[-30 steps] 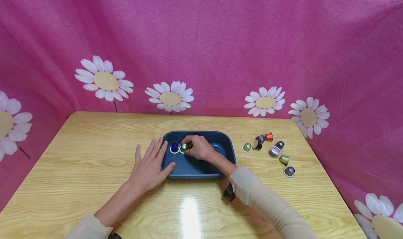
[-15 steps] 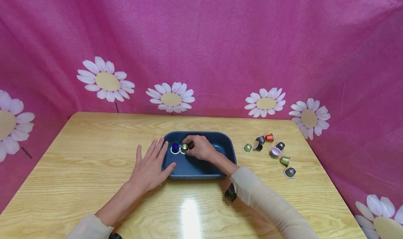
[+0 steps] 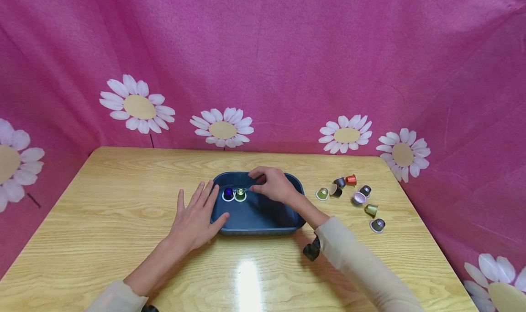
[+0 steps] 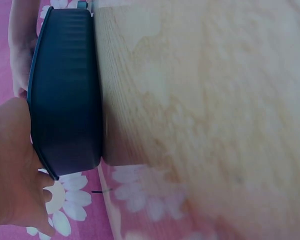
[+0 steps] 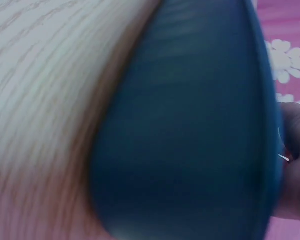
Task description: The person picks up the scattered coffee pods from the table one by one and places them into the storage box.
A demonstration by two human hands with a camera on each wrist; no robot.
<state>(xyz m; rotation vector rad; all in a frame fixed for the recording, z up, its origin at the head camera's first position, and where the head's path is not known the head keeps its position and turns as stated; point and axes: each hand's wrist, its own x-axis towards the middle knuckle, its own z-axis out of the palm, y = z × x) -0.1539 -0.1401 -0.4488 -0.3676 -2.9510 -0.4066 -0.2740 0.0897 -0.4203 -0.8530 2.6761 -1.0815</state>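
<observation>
Inside the dark blue tray (image 3: 259, 218), a blue coffee capsule (image 3: 228, 192) and a green coffee capsule (image 3: 240, 193) stand side by side at the left end, white rims down. My right hand (image 3: 273, 184) is over the tray, thumb and forefinger apart, just right of the green capsule. My left hand (image 3: 195, 218) lies with spread fingers on the tray's left rim. In the left wrist view its fingers and thumb are at the edge of the tray (image 4: 67, 95). The right wrist view is blurred, and the tray wall hides most of the right hand (image 5: 295, 175).
Several more coffee capsules lie on the wooden table right of the tray, among them a red capsule (image 3: 351, 180), a lilac-lidded one (image 3: 359, 198) and a grey one (image 3: 377, 225). A pink flowered cloth (image 3: 283, 74) hangs behind the table (image 3: 135, 198).
My right hand has let go of the green capsule and moved up and to the right, while that capsule stays beside the blue one. My left hand has not moved.
</observation>
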